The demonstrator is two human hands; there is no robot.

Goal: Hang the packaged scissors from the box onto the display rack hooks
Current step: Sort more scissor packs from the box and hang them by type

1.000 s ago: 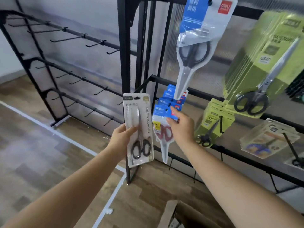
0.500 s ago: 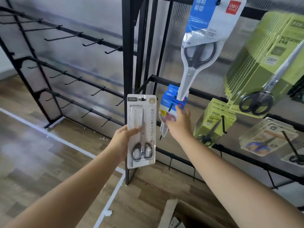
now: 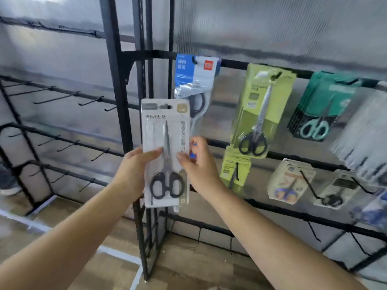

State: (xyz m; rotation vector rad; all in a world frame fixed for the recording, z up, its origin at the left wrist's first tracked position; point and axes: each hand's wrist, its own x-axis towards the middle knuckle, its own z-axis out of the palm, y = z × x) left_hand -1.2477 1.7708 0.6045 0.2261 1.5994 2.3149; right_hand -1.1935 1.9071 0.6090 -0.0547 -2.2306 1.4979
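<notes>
Before the black display rack (image 3: 125, 84), hung with blue, green and teal packs, both hands are holding up a white scissors pack (image 3: 165, 151). Left hand (image 3: 134, 174) is gripping its left edge, thumb across the front; right hand (image 3: 199, 166) is pinching its right edge.

I have one view only, from the head camera, worn high and looking forward and slightly down along both forearms toward the black display rack (image 3: 146, 143). The lens is wide, so the rack's bars bow near the edges. It sits close: the rack's corner post fills the middle, hooks run off left of that post, hung packs right of it. Wooden floor (image 3: 188, 258) shows below the rack. No second view shares anything with it
</notes>
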